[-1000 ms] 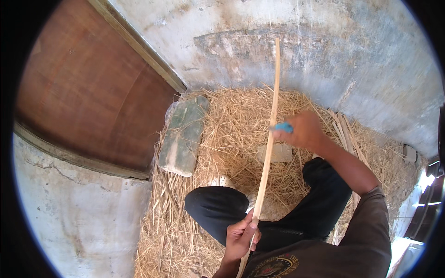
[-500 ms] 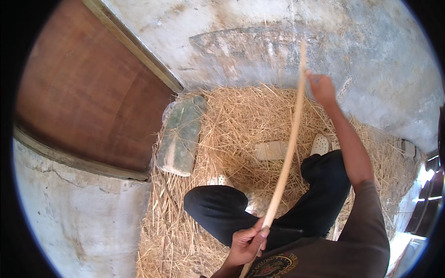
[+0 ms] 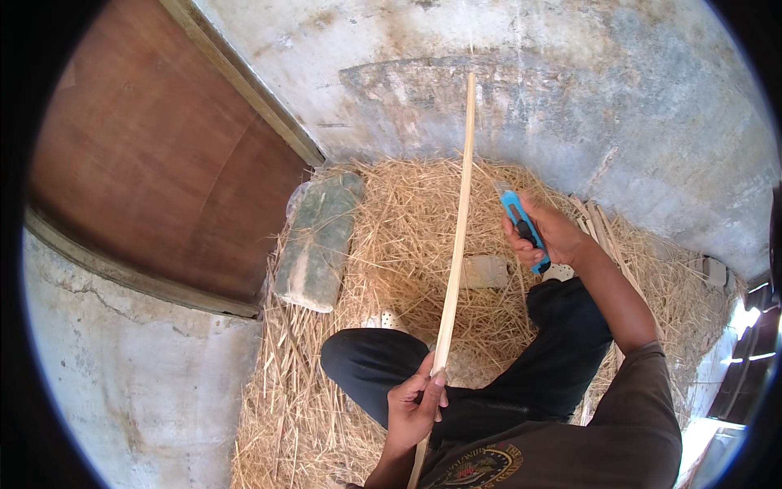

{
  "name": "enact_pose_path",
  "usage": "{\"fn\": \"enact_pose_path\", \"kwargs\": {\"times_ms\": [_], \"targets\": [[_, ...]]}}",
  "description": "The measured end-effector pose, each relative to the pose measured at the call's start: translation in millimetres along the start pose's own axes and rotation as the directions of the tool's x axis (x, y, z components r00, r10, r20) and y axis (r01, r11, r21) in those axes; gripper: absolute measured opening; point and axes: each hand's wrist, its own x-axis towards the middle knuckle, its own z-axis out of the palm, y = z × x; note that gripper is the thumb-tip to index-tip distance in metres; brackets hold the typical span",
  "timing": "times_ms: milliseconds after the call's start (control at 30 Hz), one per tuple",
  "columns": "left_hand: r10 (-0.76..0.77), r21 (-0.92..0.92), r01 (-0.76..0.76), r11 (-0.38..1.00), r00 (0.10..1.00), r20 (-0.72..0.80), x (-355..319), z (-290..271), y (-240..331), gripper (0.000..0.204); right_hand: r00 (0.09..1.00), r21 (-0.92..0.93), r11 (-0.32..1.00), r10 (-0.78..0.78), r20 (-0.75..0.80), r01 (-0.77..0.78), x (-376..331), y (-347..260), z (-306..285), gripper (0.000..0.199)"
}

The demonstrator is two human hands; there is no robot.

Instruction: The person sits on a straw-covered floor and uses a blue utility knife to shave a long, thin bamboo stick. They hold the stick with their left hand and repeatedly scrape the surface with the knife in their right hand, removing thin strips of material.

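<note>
A long, pale wooden strip (image 3: pixel 458 236), slightly bowed, rises from my lap toward the wall. My left hand (image 3: pixel 417 401) is closed round its lower part, thumb on top, and the bottom end passes under my forearm. In my right hand (image 3: pixel 544 230) is a blue utility knife (image 3: pixel 525 231) with a dark slider, gripped along its body. Its tip points up and away, to the right of the strip and apart from it. Both my legs (image 3: pixel 562 342) are bent beneath the strip.
Dry straw or shavings (image 3: pixel 407 204) cover the floor. To the left lies a greenish stone-like block (image 3: pixel 318 240); a pale brick-like block (image 3: pixel 485 271) sits between my feet. A stained wall (image 3: pixel 570 98) stands ahead, with a brown wooden panel (image 3: pixel 163 163) at left. Loose strips (image 3: pixel 607 236) lie at right.
My right hand has come down and closer, turning so that the knife now shows clearly. The strip's far end has swung left, with my left hand still on it.
</note>
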Motion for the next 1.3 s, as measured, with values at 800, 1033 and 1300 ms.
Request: {"fn": "enact_pose_path", "kwargs": {"times_ms": [800,1033,1300], "targets": [[-0.041,-0.016,0.040,0.999,0.999,-0.014,12,2,5,0.040,0.976,-0.194,0.958,-0.218,-0.004,0.213,-8,-6,7,0.065],[-0.036,-0.033,0.036,0.999,0.999,-0.024,12,4,7,0.040,0.963,-0.259,0.930,-0.271,-0.005,0.260,-9,-8,5,0.047],[-0.014,-0.036,0.013,0.999,1.000,-0.021,8,3,10,0.040,0.933,-0.442,0.865,-0.330,-0.143,0.238,-9,-4,11,0.029]]}}
